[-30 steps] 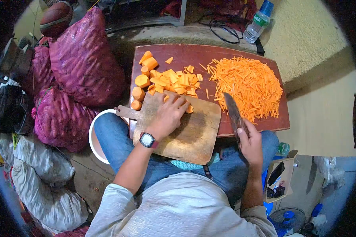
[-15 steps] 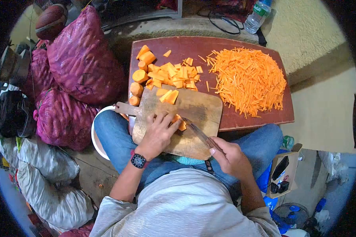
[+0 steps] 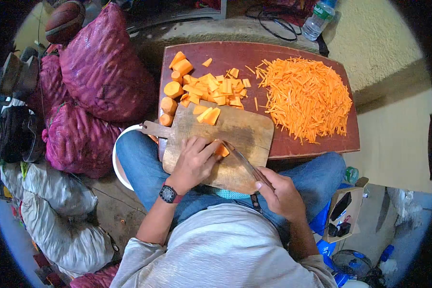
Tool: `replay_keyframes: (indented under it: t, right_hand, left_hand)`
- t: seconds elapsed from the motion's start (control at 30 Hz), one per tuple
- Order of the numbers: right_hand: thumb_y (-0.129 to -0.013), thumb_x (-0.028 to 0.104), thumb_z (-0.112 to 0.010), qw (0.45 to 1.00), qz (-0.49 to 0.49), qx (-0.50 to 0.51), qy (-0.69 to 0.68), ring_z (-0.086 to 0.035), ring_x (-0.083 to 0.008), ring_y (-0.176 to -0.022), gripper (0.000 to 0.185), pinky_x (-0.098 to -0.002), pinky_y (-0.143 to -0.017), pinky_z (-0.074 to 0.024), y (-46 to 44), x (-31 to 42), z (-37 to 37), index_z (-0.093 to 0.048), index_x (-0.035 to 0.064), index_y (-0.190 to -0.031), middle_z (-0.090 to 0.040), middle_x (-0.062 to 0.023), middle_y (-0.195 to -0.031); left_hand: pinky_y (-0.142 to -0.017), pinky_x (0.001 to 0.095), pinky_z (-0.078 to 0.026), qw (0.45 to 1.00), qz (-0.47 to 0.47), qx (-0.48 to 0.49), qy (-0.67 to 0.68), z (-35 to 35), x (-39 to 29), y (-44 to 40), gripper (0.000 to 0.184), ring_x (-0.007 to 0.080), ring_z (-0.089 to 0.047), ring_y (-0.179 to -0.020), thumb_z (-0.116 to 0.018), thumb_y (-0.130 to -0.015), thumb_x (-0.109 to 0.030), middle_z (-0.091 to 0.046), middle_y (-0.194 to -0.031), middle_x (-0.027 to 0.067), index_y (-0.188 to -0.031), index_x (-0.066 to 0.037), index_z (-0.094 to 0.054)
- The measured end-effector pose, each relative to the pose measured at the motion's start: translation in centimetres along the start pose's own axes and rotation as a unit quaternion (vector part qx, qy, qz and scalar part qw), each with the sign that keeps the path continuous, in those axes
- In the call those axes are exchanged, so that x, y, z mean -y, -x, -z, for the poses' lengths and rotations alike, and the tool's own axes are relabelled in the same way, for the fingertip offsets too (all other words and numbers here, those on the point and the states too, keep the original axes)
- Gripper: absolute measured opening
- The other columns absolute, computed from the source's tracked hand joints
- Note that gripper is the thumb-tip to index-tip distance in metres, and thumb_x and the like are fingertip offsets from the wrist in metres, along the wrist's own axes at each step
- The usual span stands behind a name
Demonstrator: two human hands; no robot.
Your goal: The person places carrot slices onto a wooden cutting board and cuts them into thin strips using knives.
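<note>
A wooden cutting board (image 3: 254,134) with a handle lies over my lap and the near edge of the red table. With its fingers curled, my left hand (image 3: 196,161) presses a small orange carrot piece (image 3: 222,150) against the board. My right hand (image 3: 282,196) is closed round the handle of a knife (image 3: 245,163), whose tip end rests by that piece, close to my left fingertips. Farther up the board sit a few flat carrot slices (image 3: 209,116). My left fingers partly cover the held piece.
On the red table (image 3: 254,53) are cut carrot chunks (image 3: 216,89), thick carrot rounds (image 3: 173,90) and a large heap of carrot strips (image 3: 309,101). Purple mesh sacks (image 3: 105,67) stand at left, above white sacks (image 3: 62,235). A water bottle (image 3: 318,21) stands at the back right.
The whole view has shifted slightly, so the table and board appear a little farther right. Both hands keep nearly the same pose, with the knife still by the carrot piece.
</note>
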State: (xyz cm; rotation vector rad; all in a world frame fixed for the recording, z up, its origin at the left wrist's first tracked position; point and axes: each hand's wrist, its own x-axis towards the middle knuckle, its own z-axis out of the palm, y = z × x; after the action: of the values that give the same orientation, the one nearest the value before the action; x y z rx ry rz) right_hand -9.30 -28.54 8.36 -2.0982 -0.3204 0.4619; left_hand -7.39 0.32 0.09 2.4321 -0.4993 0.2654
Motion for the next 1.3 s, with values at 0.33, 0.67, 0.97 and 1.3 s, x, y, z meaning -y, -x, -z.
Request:
replay_keyframes:
  t: [0.33, 0.67, 0.97, 1.3]
  right_hand:
    - [-0.105, 0.019, -0.067, 0.995, -0.067, 0.054, -0.052, -0.079, -0.0389, -0.092, 0.041, -0.0442, -0.083, -0.06, -0.1, 0.2, 0.4, -0.065, -0.0027, -0.141, -0.077, -0.0256, -0.099]
    - [-0.103, 0.017, -0.07, 0.996, -0.038, 0.053, -0.059, -0.079, -0.0301, -0.093, 0.043, -0.0402, -0.084, -0.0598, 0.1, 0.1, -0.1, -0.066, -0.0056, -0.139, -0.078, -0.0242, -0.103]
    - [-0.102, 0.015, -0.07, 0.996, -0.062, 0.016, -0.054, -0.079, -0.0279, -0.09, 0.04, -0.0385, -0.082, -0.0593, 0.6, -0.6, 0.4, -0.068, -0.0037, -0.138, -0.078, -0.0214, -0.099]
    - [-0.102, 0.016, -0.07, 0.996, -0.033, -0.075, -0.016, -0.08, -0.0396, -0.104, 0.042, -0.0425, -0.091, -0.0601, 0.3, -1.3, 1.4, -0.067, -0.0036, -0.139, -0.078, -0.0282, -0.114]
  left_hand:
    - [-0.097, 0.0467, -0.046, 0.999, -0.036, -0.017, -0.034, -0.6, 1.1, -0.2, 0.046, 0.0345, -0.062, -0.109, -0.073, -0.081, 0.001, -0.066, -0.113, 0.0127, -0.127, -0.001, -0.072]
    - [-0.091, 0.0462, -0.054, 0.993, 0.028, -0.114, -0.014, 0.5, 2.8, 0.0, 0.036, 0.037, -0.068, -0.104, -0.086, -0.082, -0.003, -0.072, -0.111, 0.0156, -0.117, -0.003, -0.076]
    - [-0.097, 0.0473, -0.055, 0.997, 0.049, -0.052, -0.003, 0.5, 2.1, -1.6, 0.035, 0.039, -0.069, -0.11, -0.081, -0.086, 0.002, -0.072, -0.112, 0.0174, -0.121, -0.001, -0.076]
    - [-0.102, 0.0484, -0.055, 0.988, -0.008, -0.055, 0.146, -2.1, 1.7, -3.2, 0.036, 0.0396, -0.069, -0.118, -0.08, -0.084, 0.006, -0.073, -0.124, 0.0174, -0.119, 0.0, -0.076]
